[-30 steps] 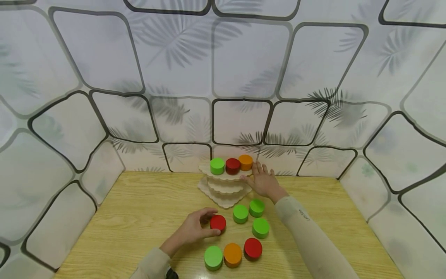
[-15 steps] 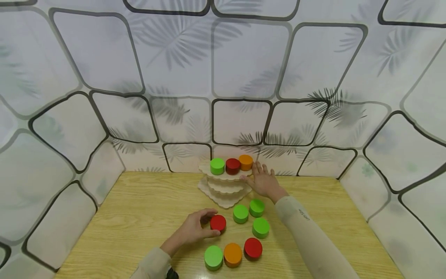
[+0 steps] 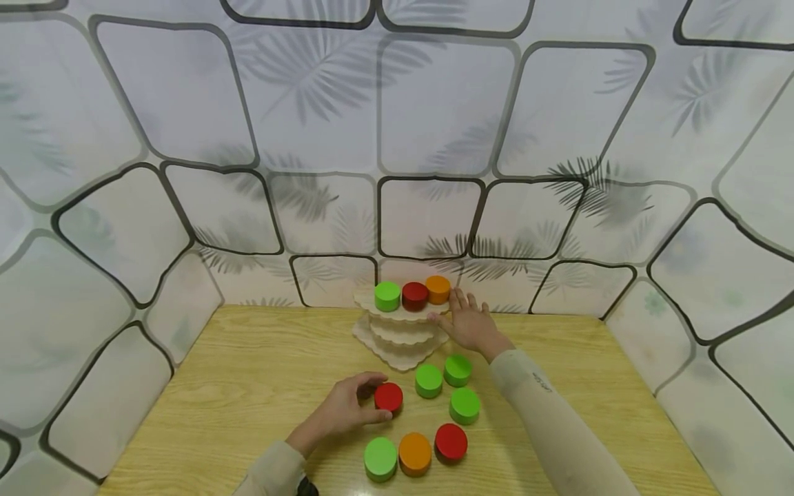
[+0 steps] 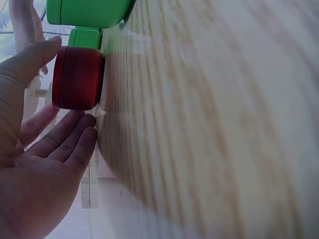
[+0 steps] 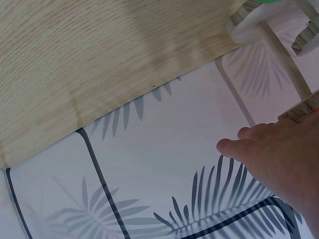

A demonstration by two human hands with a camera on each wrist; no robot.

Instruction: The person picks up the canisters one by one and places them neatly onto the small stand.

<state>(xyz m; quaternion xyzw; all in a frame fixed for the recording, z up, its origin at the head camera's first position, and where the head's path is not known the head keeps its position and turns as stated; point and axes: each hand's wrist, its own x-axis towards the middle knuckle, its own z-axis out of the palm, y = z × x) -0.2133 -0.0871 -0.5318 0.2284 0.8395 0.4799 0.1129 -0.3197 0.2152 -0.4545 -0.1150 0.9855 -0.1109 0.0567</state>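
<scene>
On the table, a red round tin (image 3: 389,397) with a lid seam stands between the thumb and fingers of my left hand (image 3: 342,406). In the left wrist view the thumb tip is at the rim of the red tin (image 4: 79,78), with fingertips at its opposite side. A wooden tiered stand (image 3: 400,355) with scalloped edges stands at the back. Its top tier bears a green tin (image 3: 387,297), a dark red tin (image 3: 414,297) and an orange tin (image 3: 438,290). Beside the orange tin, my right hand (image 3: 473,325) touches the stand's top tier with fingers extended; the right wrist view shows this hand (image 5: 286,154) at a wooden edge.
Green tins (image 3: 429,381) cluster right of the left hand, before the stand. Nearer the front, a light green tin (image 3: 380,459), an orange tin (image 3: 414,454) and a red tin (image 3: 451,443) form a row. Patterned cloth walls (image 3: 434,220) enclose the wooden table (image 3: 260,358).
</scene>
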